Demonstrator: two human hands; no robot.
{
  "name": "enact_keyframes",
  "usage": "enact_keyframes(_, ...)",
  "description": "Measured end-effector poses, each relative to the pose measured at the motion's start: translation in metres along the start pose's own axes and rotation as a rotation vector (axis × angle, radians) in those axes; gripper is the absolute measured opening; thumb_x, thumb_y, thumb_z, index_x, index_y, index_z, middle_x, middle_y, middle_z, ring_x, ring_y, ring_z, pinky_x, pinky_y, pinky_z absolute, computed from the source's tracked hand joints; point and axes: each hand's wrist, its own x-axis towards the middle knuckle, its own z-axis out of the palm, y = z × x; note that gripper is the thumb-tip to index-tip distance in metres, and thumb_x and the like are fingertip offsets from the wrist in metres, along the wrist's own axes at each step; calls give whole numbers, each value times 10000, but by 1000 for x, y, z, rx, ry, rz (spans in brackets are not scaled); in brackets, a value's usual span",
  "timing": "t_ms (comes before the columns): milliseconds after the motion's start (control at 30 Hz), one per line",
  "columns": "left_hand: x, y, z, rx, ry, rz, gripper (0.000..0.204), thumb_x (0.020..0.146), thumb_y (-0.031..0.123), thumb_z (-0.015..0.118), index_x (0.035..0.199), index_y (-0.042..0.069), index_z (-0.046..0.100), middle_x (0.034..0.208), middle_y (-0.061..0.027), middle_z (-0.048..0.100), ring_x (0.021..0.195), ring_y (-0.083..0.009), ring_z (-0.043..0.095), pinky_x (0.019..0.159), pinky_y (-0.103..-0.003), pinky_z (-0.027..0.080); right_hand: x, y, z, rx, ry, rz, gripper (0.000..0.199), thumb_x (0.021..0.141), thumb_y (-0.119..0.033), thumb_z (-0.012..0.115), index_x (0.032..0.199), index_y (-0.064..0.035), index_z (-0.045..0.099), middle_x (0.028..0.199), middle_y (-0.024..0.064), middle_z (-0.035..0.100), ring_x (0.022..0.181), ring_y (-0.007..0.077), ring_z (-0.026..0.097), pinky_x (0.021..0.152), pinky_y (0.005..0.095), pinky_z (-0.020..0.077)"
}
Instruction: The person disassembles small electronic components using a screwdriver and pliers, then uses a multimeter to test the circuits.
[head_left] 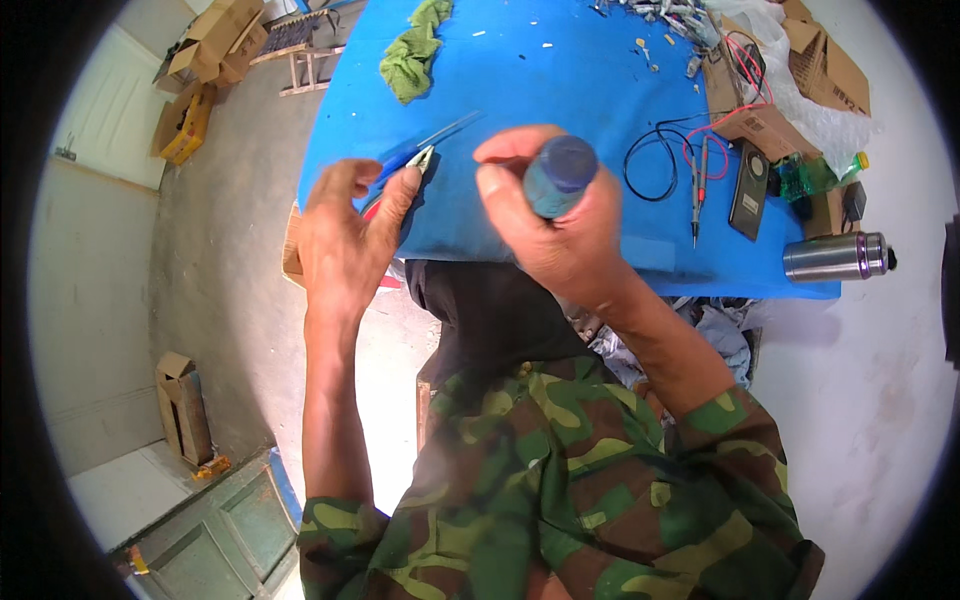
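Note:
My left hand (345, 220) is at the table's left front edge, slightly blurred. Its thumb and fingers are apart, arched over a screwdriver (400, 160) with a blue handle and thin metal shaft. By the thumb tip lie pliers (424, 160) with pale jaws; a red part shows below them, mostly hidden by the hand. My right hand (565, 240) is raised over the table's front edge, wrapped round a blue cylindrical thing (562, 175) with a darker round end facing up. Its lower end is hidden in the palm, so its kind does not show.
The blue table (540, 100) bears a green cloth (410, 60), scattered small metal parts (660, 12), test leads (697, 190), a dark meter-like device (748, 190), a green bottle (805, 178) and a steel flask (838, 257). Cardboard boxes (828, 70) stand at the back right.

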Motion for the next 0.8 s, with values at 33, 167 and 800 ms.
enact_keyframes(33,1,-20,11,174,18,24,583,870,513,775,1108,-11,682,1083,-174,696,957,-362,669,831,-439,535,1,-2,-2,4,12,33,108,936,3,685,1042,-21,690,853,-17,663,740,41,579,629,233,477)
enact_keyframes(167,-6,-57,37,571,66,132,599,835,551,783,1083,11,702,1068,-166,664,1016,-356,630,846,-462,539,4,-1,-8,-66,70,10,45,913,-26,714,945,-27,682,835,14,693,763,67,603,678,264,516)
enact_keyframes(800,-36,-40,5,-213,-114,-274,432,894,304,669,1127,-59,666,1031,-166,673,853,-219,657,707,-360,555,4,6,-3,-23,-45,-102,45,940,13,677,967,-19,662,812,-17,657,719,35,572,616,236,472)
